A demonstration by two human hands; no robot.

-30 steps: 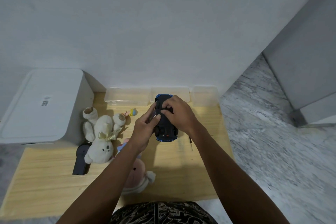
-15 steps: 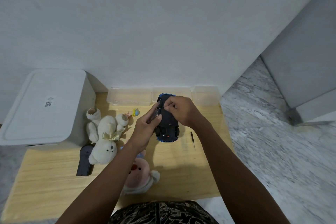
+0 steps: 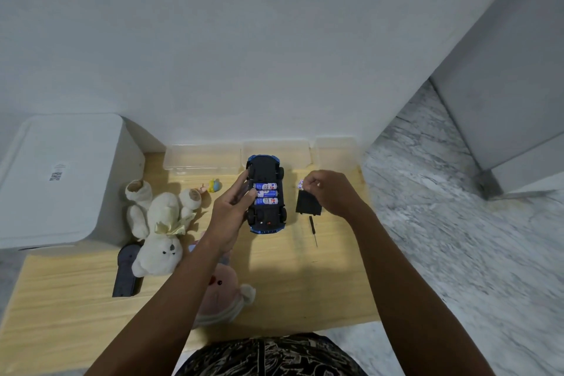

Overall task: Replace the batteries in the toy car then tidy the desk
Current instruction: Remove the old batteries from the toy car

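Observation:
The blue toy car (image 3: 266, 217) lies upside down on the wooden desk (image 3: 76, 299), its black underside up. Its battery bay is uncovered and three blue-and-white batteries (image 3: 266, 193) show inside. My left hand (image 3: 230, 217) grips the car's left side, thumb at the batteries. To the right, my right hand (image 3: 331, 194) pinches the top of the black battery cover (image 3: 306, 203), which hangs just above or on the desk. A small white-and-blue item (image 3: 300, 183) peeks out by my right fingers. A small black screwdriver (image 3: 313, 230) lies below the cover.
A white plush bunny (image 3: 160, 230), a pink plush (image 3: 221, 296), a small yellow-blue figure (image 3: 214, 185) and a black device (image 3: 125, 273) crowd the desk's left. Clear plastic boxes (image 3: 201, 157) line the wall. A white bin (image 3: 61, 174) stands left; marble floor (image 3: 457, 238) right.
My right hand has lifted the black cover off the car's underside and carried it to the right, exposing the batteries. My left hand keeps its hold on the car.

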